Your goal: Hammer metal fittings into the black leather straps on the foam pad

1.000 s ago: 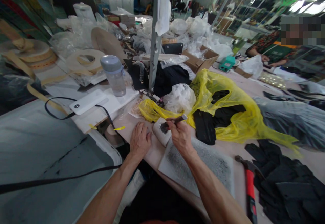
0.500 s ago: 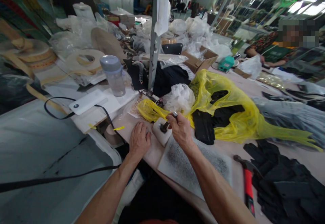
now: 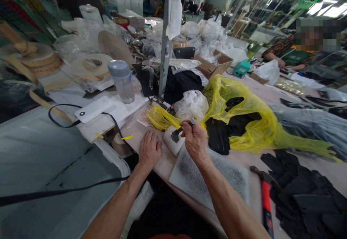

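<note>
In the head view my right hand (image 3: 194,141) is closed round a short dark metal punch (image 3: 179,132), its flat end sticking out above the fingers. The punch leans to the right, and its lower end is at a dark smudge on a small white block (image 3: 170,145). My left hand (image 3: 149,148) rests on the table edge left of the block, fingers lying on the surface. Beneath my right forearm is a white board (image 3: 187,170) with a dark speckled middle. A red-handled hammer (image 3: 266,199) lies to its right.
Black cut pieces (image 3: 309,195) are heaped at the right. Behind my hands lie a yellow plastic bag (image 3: 252,130) and a crumpled white bag (image 3: 192,105). A water bottle (image 3: 121,81), a metal post (image 3: 164,51) and a grey bin (image 3: 119,159) stand leftward. A co-worker (image 3: 292,54) sits far right.
My right hand has shifted slightly right, and the top of the punch has tipped further right. My left hand has stayed in place.
</note>
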A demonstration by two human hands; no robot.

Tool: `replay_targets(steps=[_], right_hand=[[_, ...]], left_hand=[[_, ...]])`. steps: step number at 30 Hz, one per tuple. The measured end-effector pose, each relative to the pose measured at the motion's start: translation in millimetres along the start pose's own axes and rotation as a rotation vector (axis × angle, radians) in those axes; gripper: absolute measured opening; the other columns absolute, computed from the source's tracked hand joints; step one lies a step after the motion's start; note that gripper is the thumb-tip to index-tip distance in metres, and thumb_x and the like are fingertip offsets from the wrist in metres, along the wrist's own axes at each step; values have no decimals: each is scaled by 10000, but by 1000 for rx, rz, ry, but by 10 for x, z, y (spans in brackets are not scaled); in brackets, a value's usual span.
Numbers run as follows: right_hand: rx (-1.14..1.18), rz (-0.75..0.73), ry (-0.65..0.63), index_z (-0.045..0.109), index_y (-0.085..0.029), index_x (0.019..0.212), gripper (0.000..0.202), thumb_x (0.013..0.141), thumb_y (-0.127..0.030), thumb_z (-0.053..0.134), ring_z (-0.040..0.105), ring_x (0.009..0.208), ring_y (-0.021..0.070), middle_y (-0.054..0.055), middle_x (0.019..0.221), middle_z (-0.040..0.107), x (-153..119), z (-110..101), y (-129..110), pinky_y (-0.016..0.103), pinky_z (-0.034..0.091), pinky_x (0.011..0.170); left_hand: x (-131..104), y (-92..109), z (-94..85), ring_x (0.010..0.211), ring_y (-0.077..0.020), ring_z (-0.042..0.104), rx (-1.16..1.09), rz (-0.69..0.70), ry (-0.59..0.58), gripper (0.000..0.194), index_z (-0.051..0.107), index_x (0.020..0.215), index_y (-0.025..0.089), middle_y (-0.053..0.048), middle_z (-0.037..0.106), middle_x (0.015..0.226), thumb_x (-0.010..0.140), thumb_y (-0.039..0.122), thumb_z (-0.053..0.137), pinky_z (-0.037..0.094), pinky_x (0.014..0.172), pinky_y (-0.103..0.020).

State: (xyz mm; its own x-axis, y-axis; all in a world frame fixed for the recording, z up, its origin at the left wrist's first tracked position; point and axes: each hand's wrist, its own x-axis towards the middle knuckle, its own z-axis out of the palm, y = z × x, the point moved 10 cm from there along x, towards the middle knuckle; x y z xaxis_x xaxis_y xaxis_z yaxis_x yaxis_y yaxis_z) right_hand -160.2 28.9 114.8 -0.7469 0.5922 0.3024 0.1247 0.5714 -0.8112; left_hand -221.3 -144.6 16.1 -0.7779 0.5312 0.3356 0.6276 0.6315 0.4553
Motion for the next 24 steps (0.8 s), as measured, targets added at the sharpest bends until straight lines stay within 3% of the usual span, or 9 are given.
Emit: replay_targets(steps=[3,7,11,15,19,24], right_hand=[[23,35,-57,632,-188,823,299,921,-407,454,564,476,123,-31,521,570,-2,46,10,233,418,512],[54,32,48,628,-184,927,301,940,-405,425,601,529,123,-15,612,627,-37,-59,-7,235,455,560],[52,54,-45,631,-184,841,274,911,-392,468,589,501,130,-18,551,605,-99,65,54,237,452,535],[122,95,69,630,-186,918,277,924,-389,440,615,537,133,-11,622,640,-131,-31,144,245,477,565],[90,87,-30,632,-187,849,259,901,-386,476,598,513,142,-11,561,615,-103,70,146,244,450,536],[103,98,29,615,-195,823,253,903,-375,457,593,525,140,-12,574,621,-93,4,179,242,440,544]], left_hand=[[0,-4,-2,1300,-313,428,-4,-5,4,284,580,1128,152,-163,528,1305,859,203,502,381,1087,-510],[1,7,0,1290,-319,439,-3,14,8,285,581,1126,156,-164,534,1298,856,204,502,391,1072,-524],[-6,8,-12,1282,-320,451,6,24,29,272,580,1116,163,-157,541,1285,858,210,506,399,1064,-524],[-8,10,-22,1273,-316,463,7,29,40,256,582,1102,168,-154,545,1284,861,209,505,405,1063,-511],[-1,7,-30,1257,-318,477,11,31,46,257,587,1097,159,-160,553,1272,860,213,503,410,1055,-514],[13,-4,-9,1247,-314,484,31,33,31,273,599,1093,122,-188,551,1275,856,206,493,413,1057,-488]])
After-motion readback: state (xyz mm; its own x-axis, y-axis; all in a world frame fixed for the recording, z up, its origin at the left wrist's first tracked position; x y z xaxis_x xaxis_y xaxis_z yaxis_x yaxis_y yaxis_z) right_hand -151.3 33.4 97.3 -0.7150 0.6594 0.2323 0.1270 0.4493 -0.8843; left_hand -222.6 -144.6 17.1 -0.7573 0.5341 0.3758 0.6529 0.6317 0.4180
